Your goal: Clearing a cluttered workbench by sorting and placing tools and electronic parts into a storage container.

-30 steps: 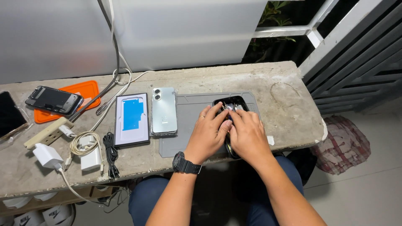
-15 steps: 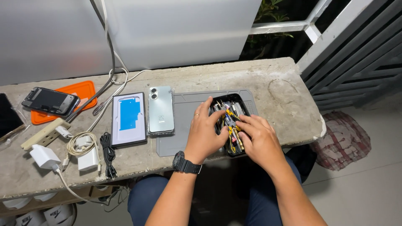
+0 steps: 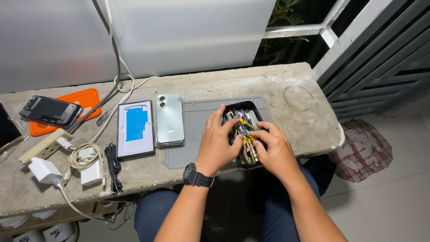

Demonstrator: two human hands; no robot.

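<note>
Seen from above, a person sits at a concrete bench [image 3: 286, 85] with both hands in a black tool case [image 3: 244, 133] that lies at the right end of a grey mat [image 3: 192, 130]. The left hand [image 3: 216, 142], with a black watch [image 3: 195, 175] on its wrist, covers the case's 9 o'clock edge, fingers spread and reaching in. The right hand [image 3: 274, 150] comes in from 4 o'clock, fingers curled among yellow-handled tools [image 3: 246, 134]; it seems to pinch one, though the grip is partly hidden. At 9 o'clock from the mat lie a pale green phone [image 3: 169, 119], back up, and a screen panel [image 3: 135, 129].
</note>
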